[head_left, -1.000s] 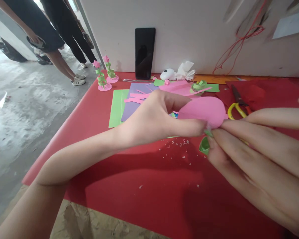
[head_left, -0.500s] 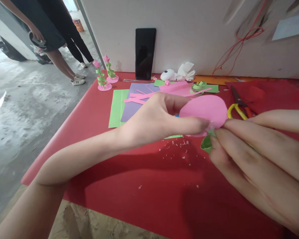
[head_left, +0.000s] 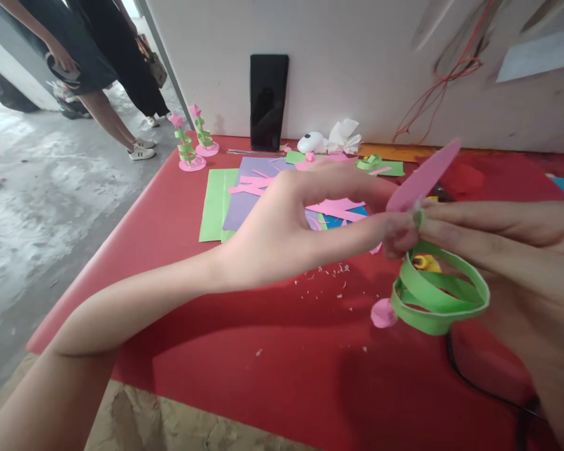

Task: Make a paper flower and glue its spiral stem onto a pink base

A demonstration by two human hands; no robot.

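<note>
My left hand (head_left: 282,232) is closed, thumb and fingers pinching the pink paper disc (head_left: 425,175), which is tilted almost edge-on. My right hand (head_left: 507,250) meets it there, its fingertips pressing the end of a curled green paper strip (head_left: 432,322) against the disc's lower edge. The strip hangs in loose loops below the fingers. At its left side is a small pink paper piece (head_left: 383,313). Through the loops shows a yellow object (head_left: 427,263), mostly hidden.
Two finished-looking paper flowers (head_left: 186,150) stand at the table's back left. A phone (head_left: 269,103) leans on the wall. Green sheets (head_left: 211,207), a purple sheet (head_left: 244,213) and pink strips lie behind my left hand. A black cord (head_left: 479,388) runs at lower right. Two people stand at left.
The pink disc has turned from facing me to nearly edge-on. My right hand has rotated, bringing the green loops and small pink piece into view below.
</note>
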